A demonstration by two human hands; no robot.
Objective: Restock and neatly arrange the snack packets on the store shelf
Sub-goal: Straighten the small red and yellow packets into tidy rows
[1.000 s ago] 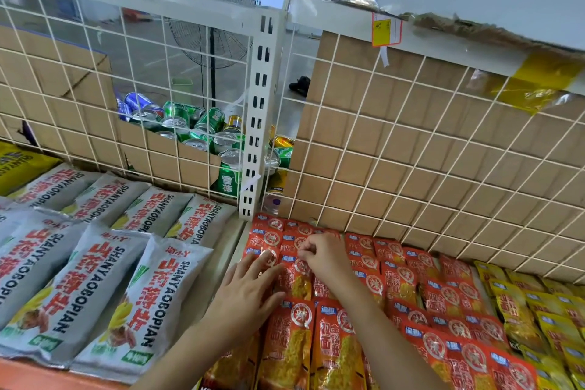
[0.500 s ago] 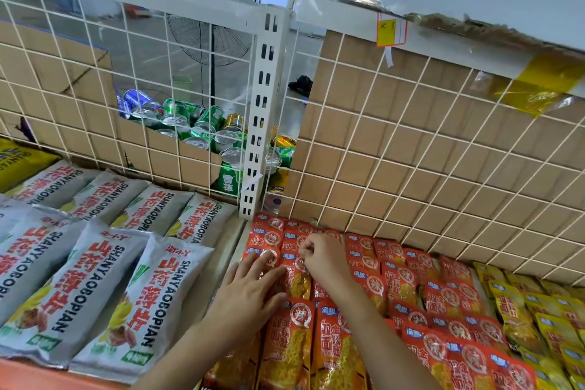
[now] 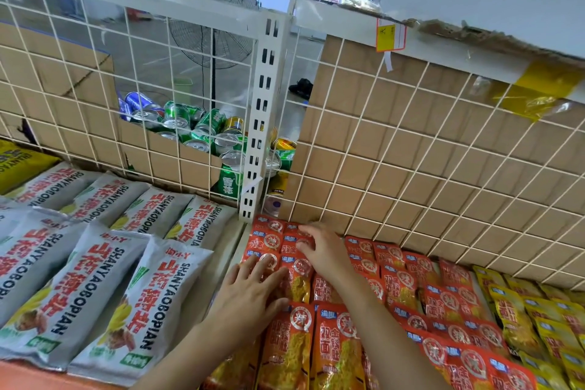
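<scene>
Head view. The step in hand appears to be alignment of stock already placed, not the addition of new stock; no loose packet is carried.

The left hand (image 3: 250, 291) lies flat, fingers straight and spread, pressing on the red snack packets (image 3: 399, 285) at the left end of their block. The right hand (image 3: 326, 250) reaches further back, with its fingertips (image 3: 303, 228) on the rearmost red packets, close to the wire grid panel (image 3: 411, 152) and the slotted upright (image 3: 262, 123). Its fingers are slightly bent. Whether they pinch a packet edge or only rest on it cannot be told.

The red packets lie overlapped in rows on the shelf (image 3: 232, 247), running from the rear panel toward the front edge. Yellow packets (image 3: 522, 326) adjoin them on the right. Large grey bags (image 3: 76, 294) fill the bay to the left. Drink cans (image 3: 196, 127) are piled behind the grid.

Next move, as judged: hold the front rows down with the left hand, then square the rear packets against the panel and the upright. Light pressure is advised, since the packets are slick and overlapped and one push may shift its neighbours.
</scene>
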